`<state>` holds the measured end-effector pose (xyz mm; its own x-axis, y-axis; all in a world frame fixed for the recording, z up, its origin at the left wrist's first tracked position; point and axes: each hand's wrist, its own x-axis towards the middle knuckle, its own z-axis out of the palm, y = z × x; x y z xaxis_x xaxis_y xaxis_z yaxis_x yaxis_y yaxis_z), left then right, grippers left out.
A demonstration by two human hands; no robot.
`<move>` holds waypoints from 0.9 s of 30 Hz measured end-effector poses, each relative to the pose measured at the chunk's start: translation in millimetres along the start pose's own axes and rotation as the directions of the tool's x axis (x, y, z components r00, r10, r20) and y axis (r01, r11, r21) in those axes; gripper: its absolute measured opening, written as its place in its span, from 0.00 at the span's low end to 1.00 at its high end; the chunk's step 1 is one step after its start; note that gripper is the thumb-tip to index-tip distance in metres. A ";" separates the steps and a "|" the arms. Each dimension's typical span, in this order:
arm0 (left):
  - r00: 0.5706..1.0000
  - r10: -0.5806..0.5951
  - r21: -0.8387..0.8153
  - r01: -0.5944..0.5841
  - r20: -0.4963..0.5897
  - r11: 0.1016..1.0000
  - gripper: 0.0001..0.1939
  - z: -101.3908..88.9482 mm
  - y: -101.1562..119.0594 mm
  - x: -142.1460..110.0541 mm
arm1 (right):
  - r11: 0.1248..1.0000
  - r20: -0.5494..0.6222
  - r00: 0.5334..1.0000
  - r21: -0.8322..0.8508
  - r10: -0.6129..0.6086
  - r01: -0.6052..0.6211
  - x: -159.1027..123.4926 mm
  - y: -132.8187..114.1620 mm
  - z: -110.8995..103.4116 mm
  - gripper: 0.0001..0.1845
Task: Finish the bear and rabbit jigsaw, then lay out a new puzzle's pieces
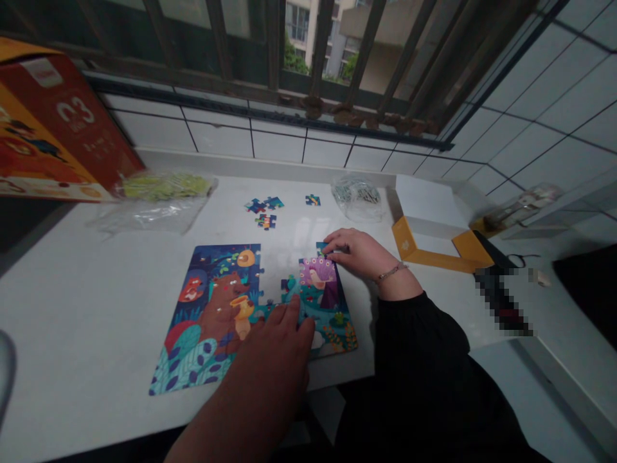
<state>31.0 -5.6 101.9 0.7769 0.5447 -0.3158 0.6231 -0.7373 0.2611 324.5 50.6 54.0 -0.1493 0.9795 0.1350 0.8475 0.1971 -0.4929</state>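
Observation:
A partly assembled jigsaw puzzle (207, 296) with a bear and a purple bird lies on the white counter, a gap at its upper middle. My left hand (276, 350) rests over its lower middle, fingers stretched out on the pieces and covering part of the picture. At the puzzle's upper right corner, my right hand (355, 256) pinches a small dark blue-green puzzle piece (320, 248), partly hidden by the fingers. Beyond the gap lie several loose puzzle pieces (265, 206), with a single puzzle piece (313, 200) apart to their right.
A clear bag with green contents (166, 188) lies by a large orange-red box (62, 128) at the left. Behind my right hand are another clear plastic bag (357, 194) and an open yellow-and-white box (434, 231). A tiled wall (274, 141) and barred window border the counter.

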 end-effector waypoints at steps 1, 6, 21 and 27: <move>1.000 0.001 0.003 -0.001 0.011 1.000 0.27 -0.9 0.3 0.0 | 1.000 0.005 1.000 0.000 0.014 -0.014 0.1 1.0 0.5 0.09; 1.000 0.015 0.023 -0.015 0.011 1.000 0.28 0.6 -0.8 1.4 | 0.999 -0.005 1.000 -0.016 0.031 -0.031 0.2 4.7 5.7 0.09; 0.999 -0.012 0.003 0.012 0.036 1.000 0.31 0.7 -0.6 3.5 | 0.755 -0.468 0.719 -0.151 0.514 -0.638 -17.0 19.6 -23.3 0.15; 1.000 0.000 0.004 0.000 -0.012 1.000 0.30 5.9 -2.5 2.3 | 0.766 -0.310 0.792 -0.230 0.526 -0.600 -19.6 25.6 -15.2 0.13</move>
<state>30.7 -4.8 95.1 0.7782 0.5491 -0.3047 0.6223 -0.7392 0.2573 356.9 35.8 51.8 0.4858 0.8665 0.1143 0.8563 -0.4457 -0.2608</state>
